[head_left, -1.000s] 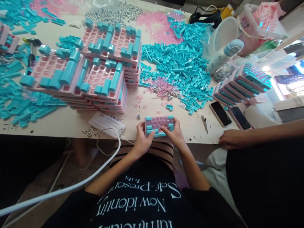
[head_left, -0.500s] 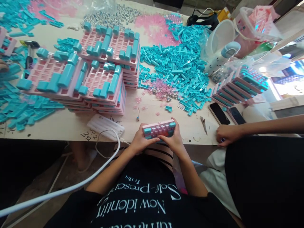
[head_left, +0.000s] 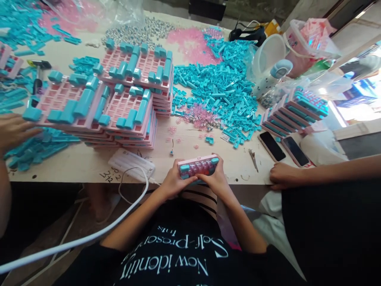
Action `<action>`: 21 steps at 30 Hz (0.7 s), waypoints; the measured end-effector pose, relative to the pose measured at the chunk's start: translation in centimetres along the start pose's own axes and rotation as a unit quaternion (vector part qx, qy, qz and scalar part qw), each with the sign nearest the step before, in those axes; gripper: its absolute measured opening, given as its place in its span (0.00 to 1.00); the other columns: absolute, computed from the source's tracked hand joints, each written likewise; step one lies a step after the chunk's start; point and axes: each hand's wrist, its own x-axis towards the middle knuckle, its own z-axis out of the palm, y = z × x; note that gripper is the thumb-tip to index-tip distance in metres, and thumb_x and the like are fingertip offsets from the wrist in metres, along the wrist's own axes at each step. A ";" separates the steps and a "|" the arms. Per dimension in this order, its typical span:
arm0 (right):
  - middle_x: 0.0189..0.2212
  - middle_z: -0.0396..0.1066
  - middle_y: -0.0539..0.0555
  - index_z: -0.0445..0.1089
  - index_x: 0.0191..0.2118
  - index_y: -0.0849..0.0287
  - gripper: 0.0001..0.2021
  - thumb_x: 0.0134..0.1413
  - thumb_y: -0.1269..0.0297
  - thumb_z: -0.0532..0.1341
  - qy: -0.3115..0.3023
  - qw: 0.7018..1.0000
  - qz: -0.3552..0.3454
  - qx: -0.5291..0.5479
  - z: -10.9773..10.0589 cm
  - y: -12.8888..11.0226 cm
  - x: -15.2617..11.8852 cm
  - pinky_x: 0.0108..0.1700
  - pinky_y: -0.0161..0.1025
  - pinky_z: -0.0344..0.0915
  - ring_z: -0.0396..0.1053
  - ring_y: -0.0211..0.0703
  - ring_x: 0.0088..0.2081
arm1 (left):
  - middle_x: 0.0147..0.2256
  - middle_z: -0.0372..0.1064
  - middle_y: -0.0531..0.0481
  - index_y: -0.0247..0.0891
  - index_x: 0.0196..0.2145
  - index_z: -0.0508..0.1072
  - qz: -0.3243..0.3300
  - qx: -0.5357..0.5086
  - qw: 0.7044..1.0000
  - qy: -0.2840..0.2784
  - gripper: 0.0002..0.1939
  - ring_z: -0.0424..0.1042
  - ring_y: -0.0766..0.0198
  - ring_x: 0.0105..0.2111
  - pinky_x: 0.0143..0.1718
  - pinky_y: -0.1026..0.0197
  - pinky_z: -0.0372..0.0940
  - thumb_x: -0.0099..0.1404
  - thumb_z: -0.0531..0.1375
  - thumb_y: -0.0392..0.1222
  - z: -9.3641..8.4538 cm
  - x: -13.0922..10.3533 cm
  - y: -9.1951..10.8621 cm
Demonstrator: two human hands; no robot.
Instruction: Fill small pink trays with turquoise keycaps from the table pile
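Observation:
A small pink case (head_left: 199, 167) with teal pieces at its ends and clear pink parts between them is held at the table's front edge. My left hand (head_left: 175, 179) grips its left end, and my right hand (head_left: 214, 178) grips its right end. Both thumbs press along the near side, their tips close together. The case is tilted, and its underside is hidden. Beyond it lie a few loose clear pink bits (head_left: 196, 147) and a small teal piece (head_left: 209, 140).
Stacked pink-and-teal frames (head_left: 119, 107) stand at left, near a white power bank (head_left: 131, 163) with a cable. Teal pieces (head_left: 220, 87) are heaped behind. Metal tweezers (head_left: 253, 159), a phone (head_left: 272, 146) and another person's fist (head_left: 286, 175) are at right. Another person's hand (head_left: 14, 131) is far left.
The view has shifted slightly. At far left, another person's hand has come further into view over the teal pieces. My hands keep nearly the same hold on the case.

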 end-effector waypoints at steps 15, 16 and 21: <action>0.31 0.70 0.60 0.72 0.34 0.60 0.19 0.53 0.47 0.56 0.058 0.945 -0.135 -0.292 -0.8 1.9 4.8 0.41 0.48 0.62 0.66 0.51 0.37 | 0.42 0.64 0.42 0.36 0.44 0.68 0.068 0.342 0.917 0.196 0.13 0.66 0.56 0.44 0.48 0.52 0.62 0.60 0.55 0.34 -3.6 3.6 -1.5; 0.31 0.70 0.60 0.73 0.34 0.60 0.17 0.55 0.51 0.55 0.054 0.944 -0.148 -0.290 -0.8 1.3 5.6 0.40 0.46 0.62 0.66 0.49 0.35 | 0.40 0.65 0.43 0.36 0.42 0.69 0.060 0.348 0.916 0.190 0.11 0.67 0.56 0.42 0.47 0.52 0.63 0.60 0.54 0.33 -3.6 3.9 -1.5; 0.31 0.71 0.56 0.72 0.43 0.60 0.12 0.54 0.62 0.59 -0.027 0.947 -0.168 -0.274 0.6 -0.6 9.2 0.38 0.42 0.63 0.68 0.44 0.31 | 0.35 0.68 0.44 0.36 0.35 0.70 0.045 0.321 0.927 0.186 0.06 0.69 0.58 0.37 0.44 0.53 0.64 0.59 0.55 0.33 -3.7 4.2 -0.5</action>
